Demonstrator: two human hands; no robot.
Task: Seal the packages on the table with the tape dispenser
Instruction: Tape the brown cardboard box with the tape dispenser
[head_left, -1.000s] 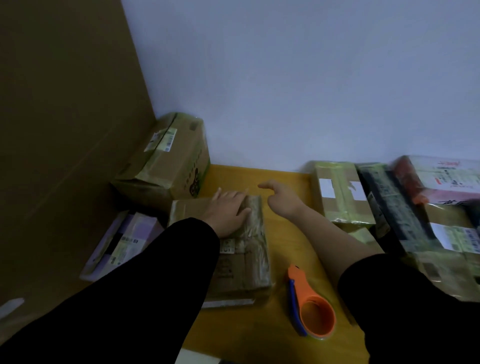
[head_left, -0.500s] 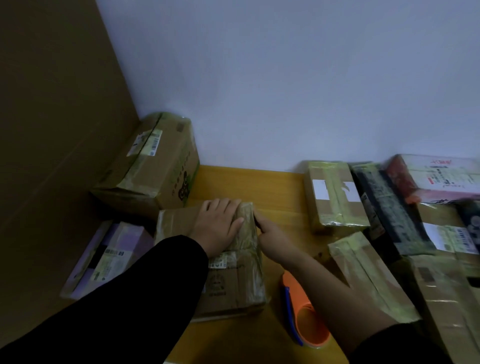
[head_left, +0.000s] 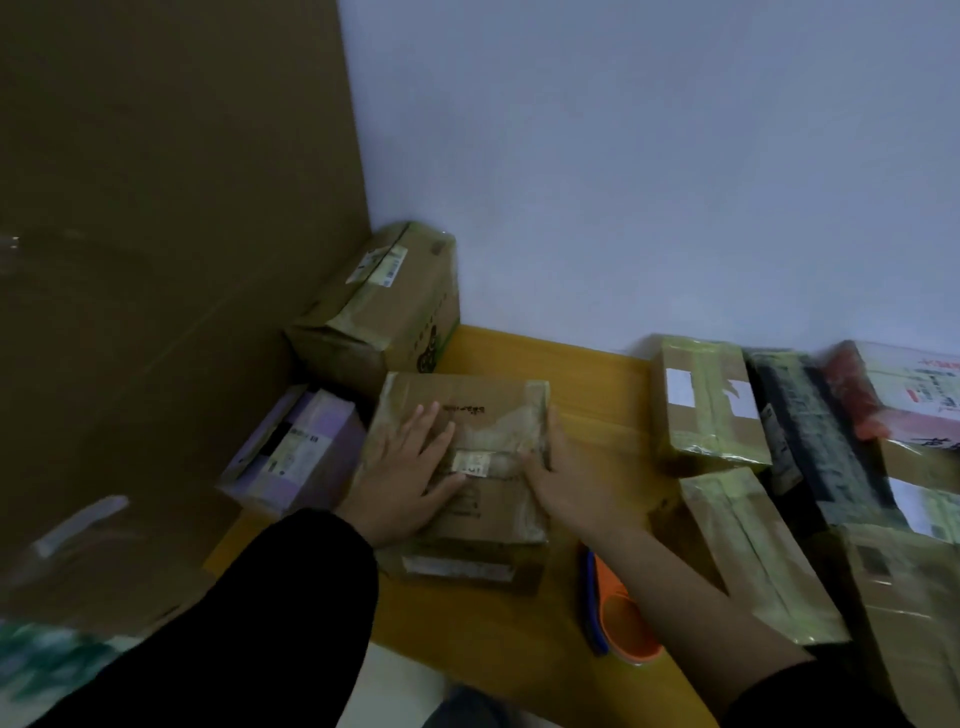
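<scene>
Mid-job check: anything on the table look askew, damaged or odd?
The brown cardboard box with green print at the back left sits tilted, not flat. Tape on the brown cardboard package that the left hand and right hand touch looks wrinkled. The orange tape dispenser lies unused under the right forearm.

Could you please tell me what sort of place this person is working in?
Probably a small parcel-packing station against a plain wall: taped, labelled cardboard packages crowd a yellow table, and an orange tape dispenser lies among them.
</scene>
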